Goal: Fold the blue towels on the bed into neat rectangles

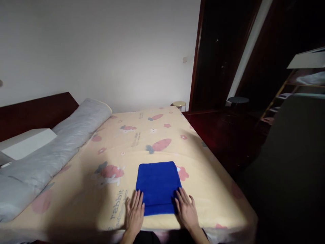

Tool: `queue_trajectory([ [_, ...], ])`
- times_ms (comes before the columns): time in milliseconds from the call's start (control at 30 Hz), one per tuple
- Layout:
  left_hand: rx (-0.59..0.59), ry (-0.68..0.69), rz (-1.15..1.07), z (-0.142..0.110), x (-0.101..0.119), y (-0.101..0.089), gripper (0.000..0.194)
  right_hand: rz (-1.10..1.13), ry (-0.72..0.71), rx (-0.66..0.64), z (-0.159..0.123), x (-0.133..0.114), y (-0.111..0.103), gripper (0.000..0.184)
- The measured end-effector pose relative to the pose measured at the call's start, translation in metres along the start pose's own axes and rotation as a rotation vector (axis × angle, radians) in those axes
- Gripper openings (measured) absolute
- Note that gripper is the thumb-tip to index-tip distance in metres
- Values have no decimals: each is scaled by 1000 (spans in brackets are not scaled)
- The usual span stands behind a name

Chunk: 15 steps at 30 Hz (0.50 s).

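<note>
A blue cloth (pixel 158 183), folded into a rough square, lies flat near the front edge of the bed. A narrow fold line crosses it close to its near edge. Over its left near side rests my left hand (pixel 135 208), fingers stretched out and pointing forward, fingertips on the cloth's edge. My right hand (pixel 186 206) lies at the opposite side, fingers spread, tips touching the cloth's right edge. Neither hand grips anything. Beneath is a pale yellow bed sheet (pixel 134 142) printed with carrots, strawberries and flowers.
A rolled grey quilt (pixel 73 132) runs along the bed's left side, with a white box (pixel 27 144) behind it by the dark headboard (pixel 38 108). Stools (pixel 179 103) stand beyond the far end. A shelf rack (pixel 304 71) is at the right.
</note>
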State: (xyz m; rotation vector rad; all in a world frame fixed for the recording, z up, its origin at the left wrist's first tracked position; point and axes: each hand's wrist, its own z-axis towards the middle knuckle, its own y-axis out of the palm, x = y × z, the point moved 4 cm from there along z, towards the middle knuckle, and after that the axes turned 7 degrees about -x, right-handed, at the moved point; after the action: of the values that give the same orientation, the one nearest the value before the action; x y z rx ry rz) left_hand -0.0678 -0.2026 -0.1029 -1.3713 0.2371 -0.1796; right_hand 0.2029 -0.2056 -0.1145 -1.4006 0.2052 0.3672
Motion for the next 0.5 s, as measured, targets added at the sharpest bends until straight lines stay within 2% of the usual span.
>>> queue_trajectory([
  [100,-53,211,-65,15,41,1,57,72,-231,-160,8,-47,12,47],
  [133,-75,260,-80,19,47,2,56,86,-272,-210,10,-55,15,47],
  [200,-108,255,-85,24,40,4,54,79,-232,-252,15,-47,15,47],
  [267,-113,146,-58,22,10,6,51,36,-87,-216,16,-15,8,49],
  [333,-64,3,-21,17,-19,4,50,-14,47,-149,13,17,0,51],
  [367,-28,-49,-7,15,-26,2,51,-30,84,-116,11,26,-3,52],
  [433,23,-57,-6,16,-17,-2,52,-23,66,-89,10,19,-3,52],
  [500,7,76,-45,23,15,-4,54,42,-83,-136,14,-12,4,49],
])
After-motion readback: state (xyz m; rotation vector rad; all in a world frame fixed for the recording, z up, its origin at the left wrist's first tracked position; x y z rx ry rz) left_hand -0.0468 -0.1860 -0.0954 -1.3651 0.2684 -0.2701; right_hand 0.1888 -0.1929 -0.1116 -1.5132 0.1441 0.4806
